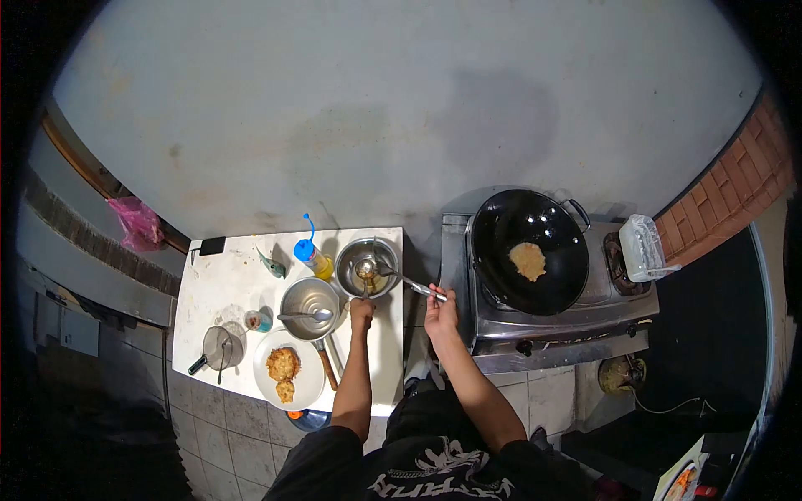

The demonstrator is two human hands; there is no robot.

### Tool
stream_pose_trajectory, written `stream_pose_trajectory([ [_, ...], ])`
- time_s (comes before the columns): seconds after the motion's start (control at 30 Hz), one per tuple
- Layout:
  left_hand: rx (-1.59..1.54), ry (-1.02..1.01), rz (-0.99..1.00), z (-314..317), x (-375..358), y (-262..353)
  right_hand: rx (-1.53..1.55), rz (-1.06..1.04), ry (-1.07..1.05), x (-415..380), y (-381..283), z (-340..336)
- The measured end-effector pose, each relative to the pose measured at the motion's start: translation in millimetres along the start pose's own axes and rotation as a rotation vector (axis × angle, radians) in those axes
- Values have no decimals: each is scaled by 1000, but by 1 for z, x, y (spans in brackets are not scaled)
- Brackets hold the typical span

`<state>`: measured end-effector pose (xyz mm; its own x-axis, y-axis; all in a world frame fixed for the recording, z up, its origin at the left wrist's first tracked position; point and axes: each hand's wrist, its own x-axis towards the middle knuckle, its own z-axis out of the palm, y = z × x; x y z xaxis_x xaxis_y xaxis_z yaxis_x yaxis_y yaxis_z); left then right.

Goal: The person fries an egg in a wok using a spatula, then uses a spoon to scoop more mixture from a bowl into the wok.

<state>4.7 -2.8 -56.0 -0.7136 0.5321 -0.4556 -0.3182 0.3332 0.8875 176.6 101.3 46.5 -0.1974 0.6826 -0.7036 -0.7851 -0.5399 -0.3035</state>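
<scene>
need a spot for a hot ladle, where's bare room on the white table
Bare patch: back-left of the white table, between the black corner piece and the wire strainer. Crowded: the right half, with the steel bowl, steel saucepan, white plate of fritters and left hand.

You have only one view, from the camera on your head. It looks steeply down from high above, with a wide fisheye lens and dark round corners. The white table (242, 275) lies left of centre, the stove (601, 317) right, and your own body at the bottom edge.
</scene>
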Motion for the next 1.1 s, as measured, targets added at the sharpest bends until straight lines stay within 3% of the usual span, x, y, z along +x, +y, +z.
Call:
stream_pose_trajectory([
  [0.03, -37, -59, 54, -4, 10, -12, -2, -2, -4, 5, -1, -8],
  [0.07, -269, -195, 511, -6, 38, -56, 90, 95, 2, 8, -3, -18],
  [0.17, -11, -99, 409, -5, 15, -24, 165, 237, -16, -3, -9, -31],
  [0.2, -13, -102, 409, -10, 34, -42, 199, 277, -17, -8, -9, -32],
  [0.27, -72, -46, 160, -27, 91, -91, 302, 387, -51, -18, -7, -33],
  [0.3, -71, -48, 161, -24, 77, -77, 304, 385, -52, -24, -7, -29],
  [0.37, -341, -396, 399, -14, 33, -32, 312, 409, -14, -38, -5, -20],
  [0.4, -340, -400, 399, -14, 40, -36, 330, 435, -72, -43, -6, -21],
  [0.47, 493, 145, 217, -17, 84, -75, 289, 398, -82, -65, -9, -8],
  [0.5, 326, 34, 577, -30, 101, -103, 248, 361, -89, -74, -11, -3],
  [0.57, 249, 2, 351, -26, 52, -45, 267, 364, -297, -87, -14, -16],
  [0.63, 11, -58, -9, -20, 28, -3, 182, 310, -325, -120, -29, -10],
  [0.7, -77, -132, 78, -23, 35, -19, 193, 325, -425, -130, -42, -22],
  [0.77, 435, 129, 136, -21, 49, -34, 158, 195, -565, -150, -63, -22],
  [0.9, 480, 46, 110, -29, 36, -25, -108, -95, -599, -193, -111, 2],
  [0.93, 742, 277, 109, -28, 76, -62, -108, -100, -597, -198, -124, 7],
  [1.07, 778, 430, 344, -21, 22, -23, -287, -572, -683, -213, -188, 19],
  [1.1, 734, 427, 361, -16, -6, 2, -227, -675, -591, -214, -204, 24],
])
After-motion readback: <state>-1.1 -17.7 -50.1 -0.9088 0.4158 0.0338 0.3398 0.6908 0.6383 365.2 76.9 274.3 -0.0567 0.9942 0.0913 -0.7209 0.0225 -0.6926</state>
